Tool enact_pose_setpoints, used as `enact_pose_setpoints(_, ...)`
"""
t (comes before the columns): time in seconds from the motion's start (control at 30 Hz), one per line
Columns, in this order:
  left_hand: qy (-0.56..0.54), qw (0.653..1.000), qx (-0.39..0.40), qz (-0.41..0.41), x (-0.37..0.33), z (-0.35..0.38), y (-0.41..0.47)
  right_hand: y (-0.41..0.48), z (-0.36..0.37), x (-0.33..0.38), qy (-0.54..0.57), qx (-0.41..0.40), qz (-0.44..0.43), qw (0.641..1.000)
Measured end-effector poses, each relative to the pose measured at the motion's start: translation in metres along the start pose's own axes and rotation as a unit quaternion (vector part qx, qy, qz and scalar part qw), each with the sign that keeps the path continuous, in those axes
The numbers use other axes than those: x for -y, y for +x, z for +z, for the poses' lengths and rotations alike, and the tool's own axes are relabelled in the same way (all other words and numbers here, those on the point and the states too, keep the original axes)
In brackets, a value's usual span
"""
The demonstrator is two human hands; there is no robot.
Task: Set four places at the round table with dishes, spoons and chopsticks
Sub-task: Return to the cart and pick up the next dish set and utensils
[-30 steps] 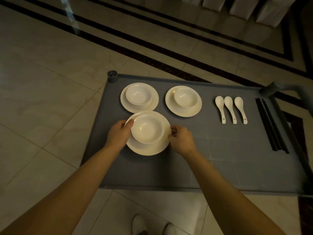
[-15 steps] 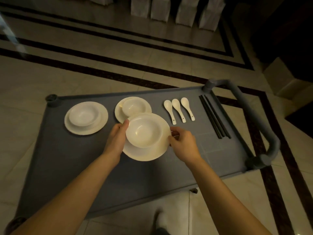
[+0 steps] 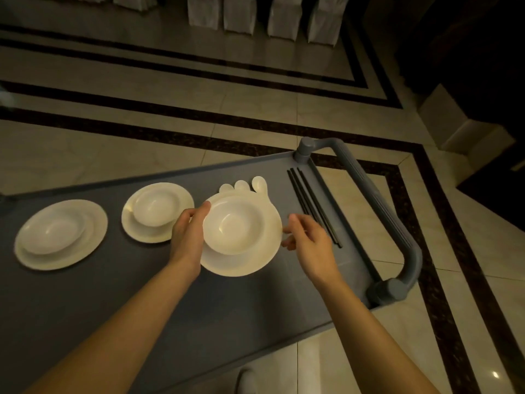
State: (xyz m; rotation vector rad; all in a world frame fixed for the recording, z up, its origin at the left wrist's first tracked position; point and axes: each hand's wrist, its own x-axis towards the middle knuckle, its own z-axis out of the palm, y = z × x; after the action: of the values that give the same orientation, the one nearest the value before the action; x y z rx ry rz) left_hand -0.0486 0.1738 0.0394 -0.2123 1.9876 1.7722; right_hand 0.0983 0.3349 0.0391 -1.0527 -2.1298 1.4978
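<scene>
The left hand point(image 3: 187, 234) grips the plate point(image 3: 241, 265), bowl point(image 3: 230, 226) on it, at 9 o'clock over the cart point(image 3: 142, 308); right hand point(image 3: 309, 243) at 3 o'clock, grip unclear

no legible text or markings

Dim warm light on my feed. Glossy beige tile floor point(image 3: 159, 89), dark inlaid border bands point(image 3: 181, 129). Row of white-covered chairs point(image 3: 238, 15) far back. Grey trolley point(image 3: 136, 294) below, handle point(image 3: 393, 214) at right end.
</scene>
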Motion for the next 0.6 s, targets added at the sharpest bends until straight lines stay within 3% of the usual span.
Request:
enact_pose_setpoints(0.1,-0.005,1.0,-0.009,-0.004,-0.001,0.018,0.008,0.038,-0.017,-0.03,-0.16,-0.066,0.018,0.985)
enact_pose_setpoints(0.23,0.003,1.0,-0.023,-0.005,0.001,0.032,0.018,0.074,-0.027,-0.06,-0.3,-0.027,0.052,0.952)
enact_pose_setpoints(0.6,0.009,0.999,-0.037,0.001,-0.013,0.049,0.031,0.108,-0.023,-0.083,-0.355,-0.003,0.096,0.93)
